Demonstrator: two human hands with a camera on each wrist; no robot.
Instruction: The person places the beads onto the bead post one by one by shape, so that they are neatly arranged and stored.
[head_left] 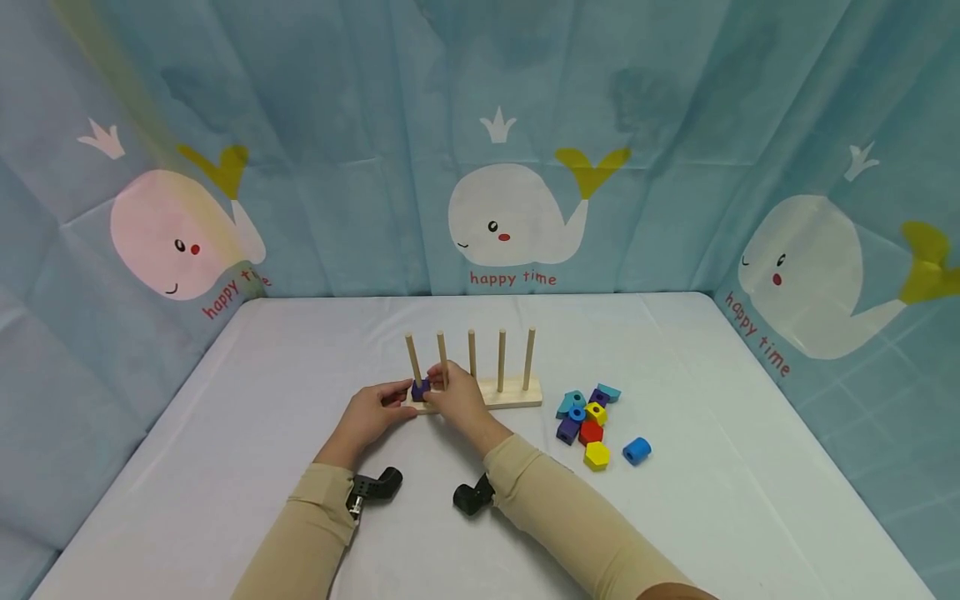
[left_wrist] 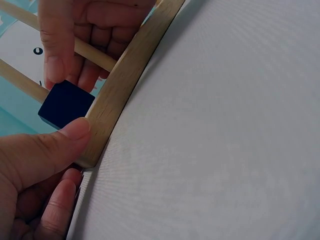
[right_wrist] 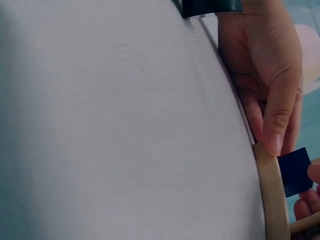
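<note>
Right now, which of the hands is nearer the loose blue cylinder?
Right. The right hand is at the purple block, left of the blue cylinder; the left hand is farther left, at the peg board's left end.

- A curtained tabletop booth; whether it stands in a home, lab or office cannot be told.
- Seen from the person's place, blue-green sheets [head_left: 337, 125] hang from ten o'clock round to two.
- Cartoon whales [head_left: 510, 221] at ten, twelve and two, captioned "happy time", give a nursery look.
- A white-covered table [head_left: 750, 517] fills the booth.
- A wooden peg stand [head_left: 516, 399] sits at twelve, coloured blocks [head_left: 590, 432] at one.
- Black wrist-worn devices [head_left: 386, 483] suggest a recording setup.
</note>
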